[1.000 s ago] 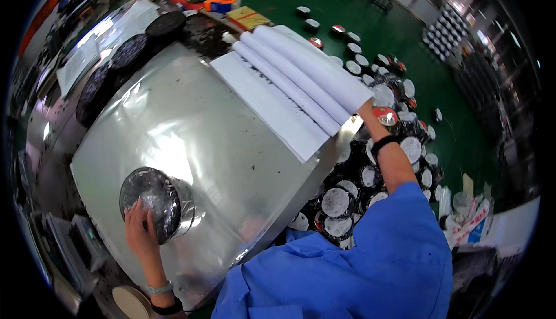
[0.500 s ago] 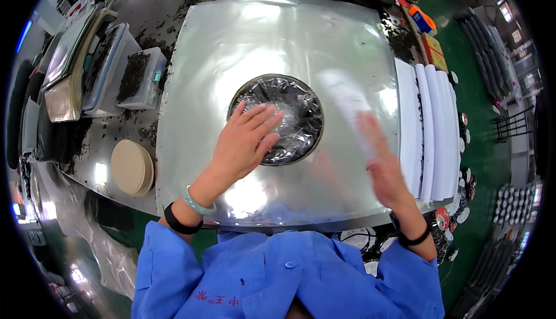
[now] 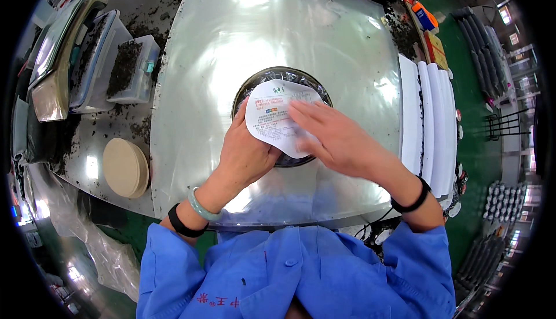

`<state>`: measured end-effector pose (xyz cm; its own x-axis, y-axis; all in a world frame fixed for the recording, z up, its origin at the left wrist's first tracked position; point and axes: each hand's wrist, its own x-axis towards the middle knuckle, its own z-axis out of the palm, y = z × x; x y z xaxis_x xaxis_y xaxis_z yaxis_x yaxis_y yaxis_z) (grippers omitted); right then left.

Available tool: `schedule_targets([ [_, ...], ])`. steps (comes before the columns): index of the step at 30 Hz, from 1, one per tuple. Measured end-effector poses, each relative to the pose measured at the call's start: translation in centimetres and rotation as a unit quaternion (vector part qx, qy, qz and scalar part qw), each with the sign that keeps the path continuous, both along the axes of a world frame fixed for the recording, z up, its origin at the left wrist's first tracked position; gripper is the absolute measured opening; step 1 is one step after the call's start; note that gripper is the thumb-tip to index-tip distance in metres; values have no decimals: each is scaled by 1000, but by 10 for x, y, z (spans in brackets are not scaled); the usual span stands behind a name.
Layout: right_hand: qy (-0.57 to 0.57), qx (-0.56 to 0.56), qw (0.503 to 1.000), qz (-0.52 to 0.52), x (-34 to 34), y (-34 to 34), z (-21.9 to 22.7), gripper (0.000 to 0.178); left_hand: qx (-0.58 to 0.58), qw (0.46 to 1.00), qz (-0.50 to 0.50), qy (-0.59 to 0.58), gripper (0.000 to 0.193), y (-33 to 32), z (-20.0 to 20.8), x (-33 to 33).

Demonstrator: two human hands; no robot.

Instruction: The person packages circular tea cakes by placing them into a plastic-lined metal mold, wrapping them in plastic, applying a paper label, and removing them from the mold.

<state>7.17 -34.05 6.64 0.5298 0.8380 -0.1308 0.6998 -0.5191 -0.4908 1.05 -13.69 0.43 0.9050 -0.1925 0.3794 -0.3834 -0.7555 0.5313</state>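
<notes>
In the middle of a metal sheet, a round dark-rimmed tin or mould [image 3: 236, 94] contains a bundle wrapped in clear crinkled film [image 3: 281, 76]. A round white paper label [image 3: 269, 107] with printed text lies above it, its lower edge curling up. My right hand [image 3: 341, 136] has the label's right side, fingers and thumb spread over the paper and slightly blurred. Partly beneath the label, my left hand [image 3: 246, 151] rests over the film; its fingers look stretched out, though the label hides most of their tips.
The shiny metal sheet [image 3: 197, 87] covers the table. At left are a stack of round beige discs [image 3: 124, 168] and plastic bins with dark leaf bits [image 3: 133, 70]. Rolled white paper [image 3: 431, 128] lines the right side. An orange-and-blue tool [image 3: 424, 17] lies at far right.
My right hand has swung left with the white label, bringing it from beside the round tin to over it. My left hand stays on the wrapped bundle, now partly covered by the label.
</notes>
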Motion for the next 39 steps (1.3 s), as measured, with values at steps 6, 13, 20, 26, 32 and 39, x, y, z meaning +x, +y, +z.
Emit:
schedule_targets([
  [6,-145,89,985,7,13,33,-65,68,-152,981,6,120,30,51,-6,-19],
  [13,-192,42,980,24,10,38,-65,78,-412,879,125,203,78,20,-33,-8],
  [20,-180,56,982,-10,-3,25,-78,77,-340,899,137,242,79,57,-50,34],
  [26,-191,57,978,-67,-28,6,-76,78,-76,974,108,184,35,4,13,63],
  [32,-132,5,988,-76,-20,7,-71,72,138,985,104,-26,17,-32,55,27],
  [39,-320,410,850,-80,-40,9,41,23,-3,975,222,5,23,43,92,13],
])
